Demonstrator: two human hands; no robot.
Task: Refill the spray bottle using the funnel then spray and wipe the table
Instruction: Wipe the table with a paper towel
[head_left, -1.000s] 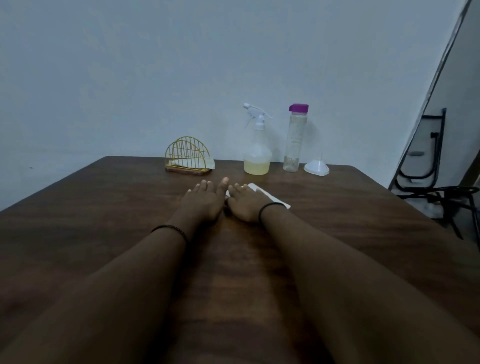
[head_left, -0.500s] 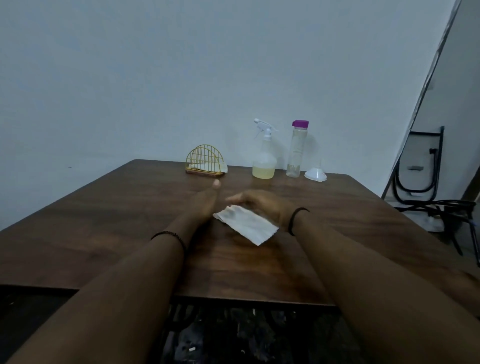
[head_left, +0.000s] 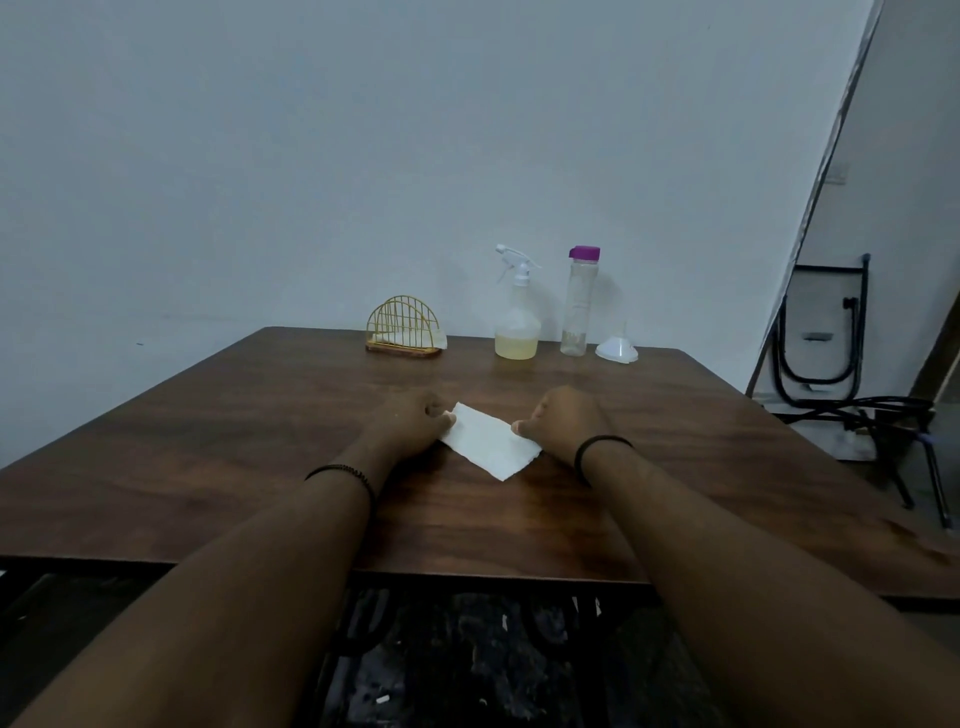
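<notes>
A white paper napkin (head_left: 488, 441) lies flat on the brown wooden table (head_left: 260, 415), near its middle. My left hand (head_left: 410, 423) pinches the napkin's left corner, and my right hand (head_left: 563, 421) pinches its right edge with curled fingers. At the table's far edge stands a clear spray bottle (head_left: 517, 322) with a white trigger head and yellowish liquid at the bottom. Right of it is a tall clear bottle (head_left: 579, 301) with a purple cap. A white funnel (head_left: 617, 347) rests upside down beside that bottle.
A gold wire napkin holder (head_left: 402, 327) with napkins stands at the far edge, left of the spray bottle. A folded black metal chair (head_left: 826, 332) leans against the wall at the right. The table's near edge crosses below my forearms.
My hands have drawn back toward me with the napkin. The left hand went from lying flat beside the napkin to pinching its corner, and the right now grips the opposite edge.
</notes>
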